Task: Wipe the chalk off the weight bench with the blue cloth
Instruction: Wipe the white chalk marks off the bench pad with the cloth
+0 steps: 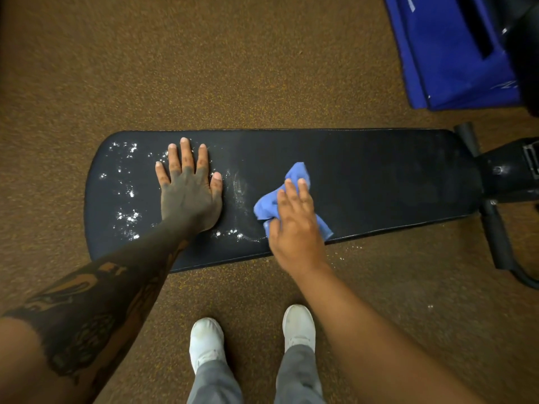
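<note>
**Wiping a chalked weight bench, head view.** The left hand (189, 196) lies flat on the weight bench (379, 176), fingers spread and palm down. The right hand (294, 225) presses the bunched blue cloth (297, 173) onto the pad with nearly straight fingers. Whether the thumb tucks under the fabric cannot be told.

Likely faults:
- **Spill onto the floor.** A stroke toward the near edge would probably sweep powder onto the floor (204, 83), where a few white flecks (350, 249) lie just beside the bench.
- **Re-soiling.** The left hand rests within the chalk (128, 214). It hides one patch and could carry powder onto the clean surface if moved there.
- **Smearing.** A faint grey streak (239, 188) between the hands suggests the wadded cloth may spread chalk instead of lifting it.
- **Missed flecks.** The narrow wad could pass over flecks at the far rim.

The cloth sits near mid-pad, under the right hand and well apart from the left. Most of the chalk lies around and beyond the left hand, toward the rounded end. A small cluster (230, 233) lies on the near side between the hands. The pad beyond the right hand looks clean.
</note>
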Motion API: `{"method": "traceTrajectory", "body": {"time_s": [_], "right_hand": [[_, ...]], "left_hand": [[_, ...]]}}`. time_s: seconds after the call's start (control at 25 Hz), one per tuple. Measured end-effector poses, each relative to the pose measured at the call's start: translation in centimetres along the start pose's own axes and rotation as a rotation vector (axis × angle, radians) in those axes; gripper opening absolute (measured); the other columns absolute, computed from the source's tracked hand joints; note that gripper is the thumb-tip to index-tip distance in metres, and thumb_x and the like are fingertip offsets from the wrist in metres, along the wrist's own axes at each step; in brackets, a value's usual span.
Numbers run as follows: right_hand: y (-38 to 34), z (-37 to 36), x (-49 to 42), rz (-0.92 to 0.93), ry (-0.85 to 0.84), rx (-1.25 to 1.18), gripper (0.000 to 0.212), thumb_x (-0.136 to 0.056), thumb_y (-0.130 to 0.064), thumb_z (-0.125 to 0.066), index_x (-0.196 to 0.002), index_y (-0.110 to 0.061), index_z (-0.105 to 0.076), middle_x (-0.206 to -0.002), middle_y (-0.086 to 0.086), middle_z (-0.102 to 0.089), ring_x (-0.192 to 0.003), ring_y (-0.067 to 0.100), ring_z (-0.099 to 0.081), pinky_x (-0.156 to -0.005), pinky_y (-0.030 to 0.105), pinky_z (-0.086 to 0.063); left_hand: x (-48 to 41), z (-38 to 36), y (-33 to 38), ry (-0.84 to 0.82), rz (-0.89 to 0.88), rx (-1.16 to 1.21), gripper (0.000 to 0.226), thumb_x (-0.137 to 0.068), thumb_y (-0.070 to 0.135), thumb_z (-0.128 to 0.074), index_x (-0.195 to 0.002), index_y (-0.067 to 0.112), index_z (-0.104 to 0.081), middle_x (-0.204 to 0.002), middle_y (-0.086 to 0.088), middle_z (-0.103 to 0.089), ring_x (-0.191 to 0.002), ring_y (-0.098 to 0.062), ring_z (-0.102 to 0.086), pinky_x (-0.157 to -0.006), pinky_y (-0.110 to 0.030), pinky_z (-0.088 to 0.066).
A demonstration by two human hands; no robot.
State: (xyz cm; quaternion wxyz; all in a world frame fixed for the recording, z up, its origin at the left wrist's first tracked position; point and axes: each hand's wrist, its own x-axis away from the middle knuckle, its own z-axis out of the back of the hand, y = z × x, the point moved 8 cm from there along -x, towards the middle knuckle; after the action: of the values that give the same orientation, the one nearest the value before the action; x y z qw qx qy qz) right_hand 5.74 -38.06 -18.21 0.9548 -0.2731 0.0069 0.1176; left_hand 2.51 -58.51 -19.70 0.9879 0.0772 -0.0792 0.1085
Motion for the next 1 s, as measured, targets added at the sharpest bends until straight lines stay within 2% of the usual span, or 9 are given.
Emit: {"method": "traceTrajectory", "body": {"time_s": [0.12, 0.2, 0.32, 0.4, 0.48, 0.64, 0.76, 0.88, 1.0], "right_hand": [[-2.4, -1.0, 4.4, 0.203, -0.154, 0.024, 0.056, -0.089, -0.024, -0.045, -0.140, 0.000, -0.042, -0.154, 0.013, -0.031, -0.147, 0.028, -0.014, -0.116, 0.048, -0.025], [-0.5, 0.1, 5.4, 0.231, -0.154, 0.014, 0.057, -0.089, -0.025, -0.046, -0.142, -0.002, -0.041, -0.155, 0.011, -0.029, -0.147, 0.026, -0.013, -0.115, 0.049, -0.026], [3.3, 2.0, 2.7, 0.000, -0.038, 0.009, 0.058, -0.090, -0.025, -0.037, -0.141, 0.001, -0.040, -0.154, 0.015, -0.030, -0.146, 0.030, -0.014, -0.114, 0.053, -0.025], [3.8, 1.8, -0.4, -0.175, -0.045, 0.035, 0.063, -0.089, -0.031, -0.030, -0.142, 0.003, -0.037, -0.157, 0.015, -0.023, -0.147, 0.030, -0.007, -0.118, 0.049, -0.015], [1.9, 0.3, -2.7, -0.219, -0.099, 0.105, 0.066, -0.089, -0.033, -0.037, -0.144, 0.003, -0.032, -0.159, 0.016, -0.017, -0.147, 0.031, 0.001, -0.120, 0.043, -0.003], [-4.1, -2.6, -1.7, 0.062, -0.220, 0.142, 0.063, -0.091, -0.024, -0.050, -0.146, 0.000, -0.031, -0.159, 0.014, -0.017, -0.147, 0.032, 0.002, -0.120, 0.046, -0.007], [-3.4, -1.5, 0.8, 0.203, -0.281, 0.146, 0.061, -0.090, -0.033, -0.037, -0.145, -0.006, -0.036, -0.159, 0.008, -0.020, -0.148, 0.028, -0.003, -0.120, 0.046, -0.010], [0.4, 0.7, -1.5, 0.063, -0.157, 0.237, 0.060, -0.086, -0.038, -0.034, -0.140, -0.014, -0.046, -0.158, 0.007, -0.025, -0.146, 0.032, -0.012, -0.118, 0.050, -0.012], [0.5, 0.0, -5.6, -0.211, -0.106, 0.209, 0.068, -0.087, -0.052, -0.039, -0.146, -0.017, -0.037, -0.160, 0.011, -0.011, -0.146, 0.035, 0.001, -0.119, 0.048, -0.007]], "left_hand": [[0.0, 0.1, -0.1, 0.001, 0.005, 0.006, 0.064, -0.098, 0.048, -0.015, -0.154, 0.018, -0.007, -0.163, -0.013, 0.004, -0.150, -0.031, 0.008, -0.119, -0.056, 0.001], [0.0, 0.1, -0.1, -0.001, 0.003, 0.005, 0.065, -0.098, 0.049, -0.014, -0.154, 0.018, -0.006, -0.163, -0.012, 0.005, -0.149, -0.031, 0.009, -0.119, -0.055, 0.001], [0.0, 0.0, -0.1, -0.001, 0.001, 0.003, 0.065, -0.098, 0.050, -0.012, -0.155, 0.018, -0.004, -0.163, -0.012, 0.005, -0.149, -0.031, 0.010, -0.119, -0.054, 0.002], [0.0, 0.0, -0.2, -0.001, -0.002, 0.001, 0.065, -0.098, 0.050, -0.012, -0.155, 0.018, -0.003, -0.163, -0.012, 0.006, -0.149, -0.031, 0.010, -0.119, -0.054, 0.003], [0.0, 0.0, -0.1, -0.001, -0.007, -0.002, 0.065, -0.098, 0.050, -0.012, -0.155, 0.018, -0.003, -0.163, -0.012, 0.006, -0.149, -0.031, 0.010, -0.119, -0.054, 0.003], [0.0, 0.1, -0.1, 0.005, -0.010, 0.009, 0.066, -0.097, 0.049, -0.013, -0.155, 0.018, -0.006, -0.163, -0.013, 0.004, -0.149, -0.031, 0.008, -0.119, -0.055, 0.002], [0.1, 0.5, -0.4, 0.011, -0.021, 0.012, 0.066, -0.097, 0.052, -0.012, -0.155, 0.020, -0.008, -0.163, -0.013, 0.002, -0.150, -0.031, 0.007, -0.119, -0.055, 0.002], [0.3, 0.7, -1.5, -0.001, -0.043, -0.022, 0.066, -0.096, 0.055, -0.011, -0.154, 0.024, -0.007, -0.163, -0.012, 0.002, -0.150, -0.031, 0.008, -0.119, -0.056, 0.002], [0.6, 0.5, -1.9, -0.010, -0.069, -0.036, 0.066, -0.096, 0.055, -0.012, -0.154, 0.026, -0.004, -0.164, -0.011, 0.003, -0.150, -0.030, 0.008, -0.119, -0.056, 0.002]]}}
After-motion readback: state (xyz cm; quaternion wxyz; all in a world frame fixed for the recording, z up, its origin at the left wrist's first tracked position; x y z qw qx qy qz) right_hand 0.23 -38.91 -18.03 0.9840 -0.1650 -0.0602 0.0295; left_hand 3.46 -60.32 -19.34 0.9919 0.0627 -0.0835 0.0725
